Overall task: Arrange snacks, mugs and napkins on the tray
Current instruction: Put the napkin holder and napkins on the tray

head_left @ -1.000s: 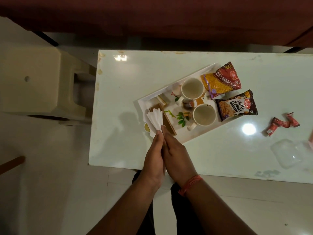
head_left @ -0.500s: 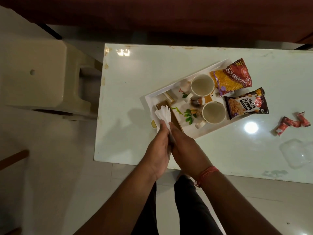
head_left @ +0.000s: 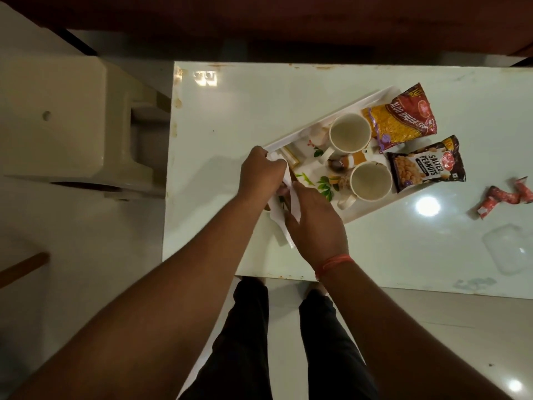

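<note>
A white printed tray (head_left: 323,122) lies askew on the pale table. Two cream mugs stand on it, one farther (head_left: 349,135) and one nearer (head_left: 371,180). A red and yellow snack packet (head_left: 401,119) and a dark salted peanuts packet (head_left: 427,168) lie at the tray's right end. My left hand (head_left: 261,176) grips white napkins (head_left: 294,203) over the tray's left end. My right hand (head_left: 315,223) holds the napkins from the near side, and a napkin corner sticks out below it. Both hands hide most of the napkins.
Red sachets (head_left: 503,199) and a clear plastic lid (head_left: 510,246) lie on the table (head_left: 230,111) at the right. A beige plastic stool (head_left: 66,122) stands left of the table. My legs are at the table's near edge.
Both hands have moved forward onto the tray's left end with the napkins. The hands have spread apart, the left one now farther along the tray edge. The camera has come closer.
</note>
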Demonstrator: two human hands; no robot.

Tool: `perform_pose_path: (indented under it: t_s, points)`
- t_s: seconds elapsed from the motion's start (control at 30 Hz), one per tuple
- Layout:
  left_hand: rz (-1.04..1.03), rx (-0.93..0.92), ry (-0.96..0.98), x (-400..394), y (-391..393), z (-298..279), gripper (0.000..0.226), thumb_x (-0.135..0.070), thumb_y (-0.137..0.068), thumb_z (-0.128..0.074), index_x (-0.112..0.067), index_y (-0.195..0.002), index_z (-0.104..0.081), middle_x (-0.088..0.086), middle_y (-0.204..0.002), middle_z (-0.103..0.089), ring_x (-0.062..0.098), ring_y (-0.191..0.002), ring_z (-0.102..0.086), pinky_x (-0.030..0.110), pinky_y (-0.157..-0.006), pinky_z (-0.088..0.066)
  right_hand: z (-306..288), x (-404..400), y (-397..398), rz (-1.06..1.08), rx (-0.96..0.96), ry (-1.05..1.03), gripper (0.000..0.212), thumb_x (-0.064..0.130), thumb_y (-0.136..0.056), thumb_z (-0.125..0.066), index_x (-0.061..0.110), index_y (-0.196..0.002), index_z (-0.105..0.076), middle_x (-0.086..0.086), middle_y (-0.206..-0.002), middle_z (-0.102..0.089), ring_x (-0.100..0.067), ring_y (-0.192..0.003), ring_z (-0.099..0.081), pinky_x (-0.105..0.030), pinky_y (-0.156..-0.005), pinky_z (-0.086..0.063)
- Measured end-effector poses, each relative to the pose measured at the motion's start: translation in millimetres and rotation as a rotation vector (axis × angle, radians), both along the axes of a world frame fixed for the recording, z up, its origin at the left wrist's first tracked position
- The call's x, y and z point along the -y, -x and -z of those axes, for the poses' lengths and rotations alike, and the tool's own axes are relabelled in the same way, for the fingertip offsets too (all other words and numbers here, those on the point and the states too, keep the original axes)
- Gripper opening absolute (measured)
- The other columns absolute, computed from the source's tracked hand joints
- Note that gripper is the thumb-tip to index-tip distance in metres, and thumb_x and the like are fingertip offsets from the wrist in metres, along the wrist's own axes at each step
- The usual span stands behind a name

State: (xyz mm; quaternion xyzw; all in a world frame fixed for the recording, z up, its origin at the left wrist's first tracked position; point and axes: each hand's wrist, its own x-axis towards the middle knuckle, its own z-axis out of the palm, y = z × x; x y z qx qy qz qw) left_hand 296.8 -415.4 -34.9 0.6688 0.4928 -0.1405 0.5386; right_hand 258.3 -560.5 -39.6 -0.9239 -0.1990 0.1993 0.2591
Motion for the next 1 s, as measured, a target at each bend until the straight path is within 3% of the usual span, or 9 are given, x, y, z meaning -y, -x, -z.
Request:
perform_pose_path:
  t_s: [0.07,0.13,0.3,0.37,0.43,0.5,0.67,0.87,1.0]
  points:
    - [0.026,0.001,-0.009,-2.9,-4.0,4.5,0.036,-0.017,-0.077,-0.058,-0.008,-0.112,-0.056,0.014,-0.104,-0.065,0.031,-0.080,-0.072,0.044,-0.068,-0.063,1.9,-4.1,0.2,0.029,0.075,0.076,0.040,0.032,-0.088,-0.063,0.017,-0.125,-0.057,-0.006,-0.110,-0.067,-0.026,-0.094,-0.064,-0.035,-0.075,-0.055]
    - [0.007,0.014,0.018,-3.1,-5.6,6.9,0.030,-0.014,-0.079,-0.055,-0.006,-0.108,-0.055,0.017,-0.095,-0.066,0.028,-0.059,-0.072,0.042,-0.059,-0.063,3.6,-5.6,-0.5,0.075,0.090,0.125,0.026,0.027,-0.090,-0.061,0.015,-0.112,-0.061,-0.006,-0.099,-0.068,-0.025,-0.082,-0.064,-0.032,-0.065,-0.051]
    - [0.033,-0.049,0.006,1.3,-4.3,13.2,0.028,-0.012,-0.086,-0.052,-0.002,-0.113,-0.057,0.016,-0.078,-0.067,0.017,-0.039,-0.064,0.028,-0.042,-0.055,9.3,-0.9,2.1,0.079,0.100,0.193,0.016,0.021,-0.091,-0.060,0.013,-0.104,-0.066,-0.008,-0.089,-0.069,-0.026,-0.072,-0.062,-0.033,-0.062,-0.051]
    - [0.124,-0.085,-0.052,0.9,-3.9,16.8,0.034,-0.016,-0.086,-0.053,-0.003,-0.116,-0.059,0.016,-0.085,-0.070,0.016,-0.050,-0.068,0.027,-0.045,-0.054,12.0,3.9,4.4,0.079,0.115,0.198,0.017,0.019,-0.091,-0.061,0.012,-0.105,-0.066,-0.009,-0.090,-0.069,-0.026,-0.073,-0.062,-0.034,-0.063,-0.051]
    - [0.234,-0.109,-0.138,-0.7,-2.3,18.5,0.040,-0.019,-0.085,-0.054,-0.001,-0.120,-0.058,0.022,-0.101,-0.069,0.028,-0.079,-0.072,0.035,-0.064,-0.060,15.0,8.6,7.3,0.085,0.116,0.205,0.017,0.019,-0.091,-0.061,0.014,-0.107,-0.065,-0.008,-0.092,-0.069,-0.026,-0.075,-0.062,-0.035,-0.065,-0.053]
    - [0.307,-0.106,-0.207,-2.6,-0.6,21.0,0.040,-0.020,-0.085,-0.055,0.001,-0.118,-0.056,0.022,-0.109,-0.066,0.035,-0.096,-0.067,0.037,-0.074,-0.054,18.9,12.4,9.9,0.093,0.124,0.206,0.016,0.020,-0.091,-0.062,0.015,-0.107,-0.063,-0.008,-0.092,-0.070,-0.025,-0.074,-0.062,-0.036,-0.066,-0.054]
    - [0.368,-0.070,-0.300,-6.9,1.3,26.3,0.017,-0.018,-0.086,-0.055,-0.014,-0.103,-0.054,0.001,-0.097,-0.060,0.022,-0.088,-0.060,0.030,-0.071,-0.046,29.0,16.1,13.3,0.100,0.129,0.193,0.017,0.020,-0.089,-0.065,0.014,-0.105,-0.060,-0.009,-0.091,-0.069,-0.026,-0.072,-0.062,-0.036,-0.065,-0.055]
    - [0.361,-0.010,-0.308,-7.8,2.9,34.6,0.012,-0.016,-0.089,-0.054,-0.015,-0.101,-0.054,0.005,-0.098,-0.064,0.023,-0.088,-0.062,0.028,-0.073,-0.047,40.7,17.0,14.6,0.110,0.098,0.204,0.018,0.019,-0.089,-0.063,0.016,-0.106,-0.059,-0.007,-0.092,-0.067,-0.025,-0.072,-0.061,-0.035,-0.065,-0.055]
    - [0.336,0.031,-0.326,-7.0,4.6,40.1,0.023,-0.028,-0.090,-0.057,-0.011,-0.107,-0.056,0.007,-0.105,-0.064,0.023,-0.091,-0.062,0.029,-0.073,-0.046,43.3,21.0,16.6,0.135,0.073,0.149,0.027,0.024,-0.089,-0.064,0.016,-0.113,-0.056,-0.006,-0.103,-0.065,-0.025,-0.080,-0.064,-0.036,-0.069,-0.058]
